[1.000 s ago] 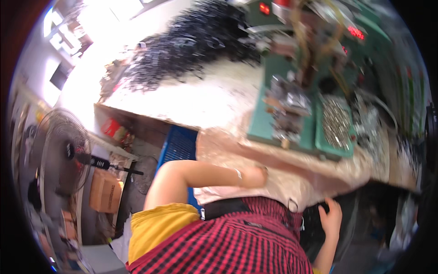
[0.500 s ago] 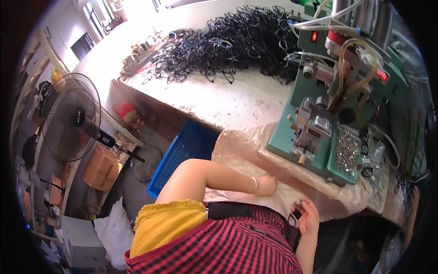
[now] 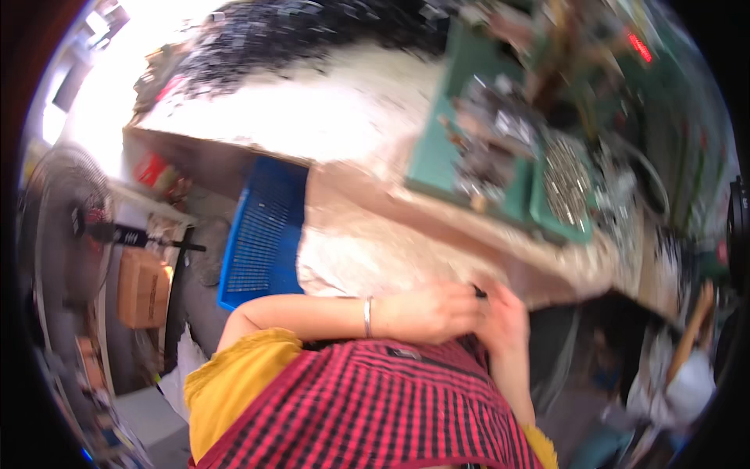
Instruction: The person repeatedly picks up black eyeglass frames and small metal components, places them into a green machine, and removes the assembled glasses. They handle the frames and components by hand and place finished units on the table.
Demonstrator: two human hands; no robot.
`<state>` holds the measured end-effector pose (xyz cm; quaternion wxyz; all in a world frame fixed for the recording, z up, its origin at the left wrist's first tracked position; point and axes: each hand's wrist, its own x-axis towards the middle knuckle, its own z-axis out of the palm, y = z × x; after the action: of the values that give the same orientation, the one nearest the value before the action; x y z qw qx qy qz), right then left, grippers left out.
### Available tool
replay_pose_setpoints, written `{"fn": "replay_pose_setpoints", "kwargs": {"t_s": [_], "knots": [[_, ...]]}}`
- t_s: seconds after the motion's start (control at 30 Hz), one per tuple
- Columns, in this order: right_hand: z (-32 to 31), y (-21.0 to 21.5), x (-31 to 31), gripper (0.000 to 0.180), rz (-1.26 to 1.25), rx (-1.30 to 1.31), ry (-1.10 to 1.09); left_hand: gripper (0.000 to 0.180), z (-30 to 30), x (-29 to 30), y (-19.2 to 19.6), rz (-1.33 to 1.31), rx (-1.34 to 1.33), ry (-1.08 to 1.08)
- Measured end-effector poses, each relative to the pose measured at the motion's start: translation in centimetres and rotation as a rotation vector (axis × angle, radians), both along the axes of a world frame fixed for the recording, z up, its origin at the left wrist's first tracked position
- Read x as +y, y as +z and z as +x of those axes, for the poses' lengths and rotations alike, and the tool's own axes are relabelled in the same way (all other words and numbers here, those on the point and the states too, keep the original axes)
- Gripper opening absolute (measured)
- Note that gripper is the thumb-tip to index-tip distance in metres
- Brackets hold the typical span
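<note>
Close in front of my checked apron (image 3: 375, 391), my two hands meet. My left hand (image 3: 441, 313), with a silver bangle (image 3: 367, 316) on its wrist, has its fingers bent and pressed together against the fingers of the right. My right hand (image 3: 506, 319) is closed in a pinch. A small piece of a black loop (image 3: 478, 291) shows between the fingertips; the rest is covered, and motion smears it. Whether the left fingers also hold the loop is hidden. Beyond the hands hangs a pale sheet (image 3: 351, 242) over the bench edge.
A heap of black loops (image 3: 312, 35) lies on the white bench (image 3: 312, 102). At the right stands a green machine (image 3: 433, 156) with a tray of small metal parts (image 3: 539, 207). A blue basket (image 3: 234, 270) sits below the bench, left. Another person's arm (image 3: 691, 332) shows far right.
My left hand has come across to the right hand, and they now touch. The view has shifted, so bench and machine sit higher and further left, blurred.
</note>
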<state>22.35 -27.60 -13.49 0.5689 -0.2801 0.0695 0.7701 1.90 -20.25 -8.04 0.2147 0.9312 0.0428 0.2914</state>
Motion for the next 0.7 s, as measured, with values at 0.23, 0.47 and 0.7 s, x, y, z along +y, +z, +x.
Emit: {"fn": "replay_pose_setpoints", "kwargs": {"t_s": [0.23,0.47,0.7], "knots": [[14.5,6.4,9.7,0.032,0.425,-1.185,-0.543,0.028,-12.2,8.6,3.6,0.218,0.094,0.18],[8.1,11.5,10.6,0.028,0.371,-2.438,-0.765,0.024,-28.9,21.8,5.5,0.39,0.828,0.823],[-13.5,18.9,21.6,0.022,1.271,-2.105,-0.515,0.053,-46.7,37.6,6.1,0.055,0.699,1.615]]}}
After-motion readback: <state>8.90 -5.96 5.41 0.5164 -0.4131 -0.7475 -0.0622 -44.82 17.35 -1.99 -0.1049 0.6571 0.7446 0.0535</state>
